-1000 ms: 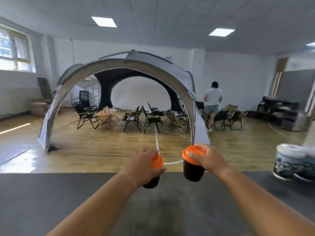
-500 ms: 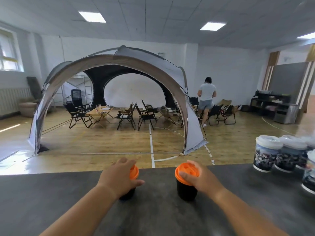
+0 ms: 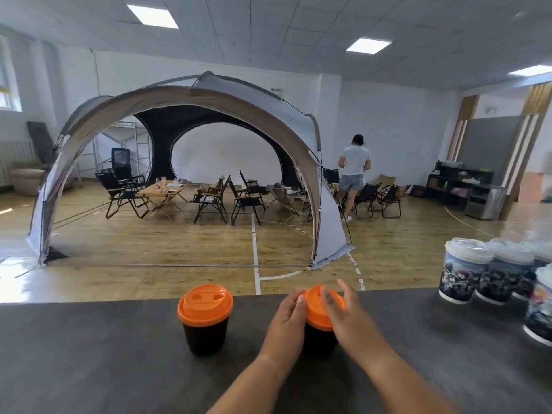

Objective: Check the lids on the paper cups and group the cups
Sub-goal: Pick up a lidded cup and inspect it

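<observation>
We judged the job to be somewhere in its middle. Two black cups stood side by side, a little apart, near the far edge of the tabletop and about halfway along it, so that pair looked grouped. The left black cup stood alone and untouched. Its orange lid sat level as far as we could see, and we took its check to be done. The right black cup was the one in hand. Its own lid looked level too, though our hands hid part of the rim. Toward the right edge of the tabletop the printed cups with white lids crowded together, well apart from the black pair. Some were blurred or cut off, so we could not count them or tell whether their lids were pressed home, and we reckoned they were what was left. Our left hand lay against the left side of the right black cup, its fingers nearly straight and touching the lid's rim. Our right hand mirrored it on the other side, fingers spread and loose, one or two resting over the lid's top. Neither hand was clenched or closed round anything. Both were released, bracketing the lid rather than grasping the cup.
</observation>
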{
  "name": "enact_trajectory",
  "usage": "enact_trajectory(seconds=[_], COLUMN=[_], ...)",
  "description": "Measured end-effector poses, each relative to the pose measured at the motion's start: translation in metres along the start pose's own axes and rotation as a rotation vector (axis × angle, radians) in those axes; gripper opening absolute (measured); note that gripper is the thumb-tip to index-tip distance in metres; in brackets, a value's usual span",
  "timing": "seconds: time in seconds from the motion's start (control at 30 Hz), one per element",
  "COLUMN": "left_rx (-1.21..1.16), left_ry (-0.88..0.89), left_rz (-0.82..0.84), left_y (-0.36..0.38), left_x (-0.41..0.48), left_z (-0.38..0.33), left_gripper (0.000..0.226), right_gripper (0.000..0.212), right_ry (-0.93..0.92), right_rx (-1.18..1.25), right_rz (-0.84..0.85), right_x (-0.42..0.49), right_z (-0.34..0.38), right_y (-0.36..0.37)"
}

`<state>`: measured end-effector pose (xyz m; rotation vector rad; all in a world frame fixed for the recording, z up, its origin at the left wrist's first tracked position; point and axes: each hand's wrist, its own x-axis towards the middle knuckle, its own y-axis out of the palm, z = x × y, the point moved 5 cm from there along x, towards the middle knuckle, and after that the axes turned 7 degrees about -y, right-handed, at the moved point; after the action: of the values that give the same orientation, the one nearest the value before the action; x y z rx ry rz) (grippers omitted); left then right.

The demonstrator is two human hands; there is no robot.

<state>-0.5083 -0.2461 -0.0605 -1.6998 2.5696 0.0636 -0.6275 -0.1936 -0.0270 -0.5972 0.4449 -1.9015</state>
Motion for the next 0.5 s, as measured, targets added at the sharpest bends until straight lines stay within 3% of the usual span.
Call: enact_trajectory(seconds=[0.07,0.17,0.3,0.5], left_rx=[-0.029,-0.030,-0.057,-0.044], left_ry=[-0.016,-0.035,0.045,0.089], left_rz=[0.031,0.019,0.025,0.057], left_y=[0.000,-0.003,-0.001,0.007], left_x=[0.000,0.004,0.006,0.005], left_z=[0.006,0.010,0.006,0.004], left_gripper=[0.025,0.033,0.029,0.026], right_gripper=[0.075,0.059,0.025,0.014], right_ry=[0.033,0.055,0.294,0.362], right_rx=[0.046,0.224,0.507,0.527], right_rz=[0.002,-0.136,-0.123,-0.124], right_x=[0.002,0.021,0.048,0.049], right_z=[0.001,-0.005,-0.024,-0.028], right_y=[-0.004,-0.016,-0.013,0.001])
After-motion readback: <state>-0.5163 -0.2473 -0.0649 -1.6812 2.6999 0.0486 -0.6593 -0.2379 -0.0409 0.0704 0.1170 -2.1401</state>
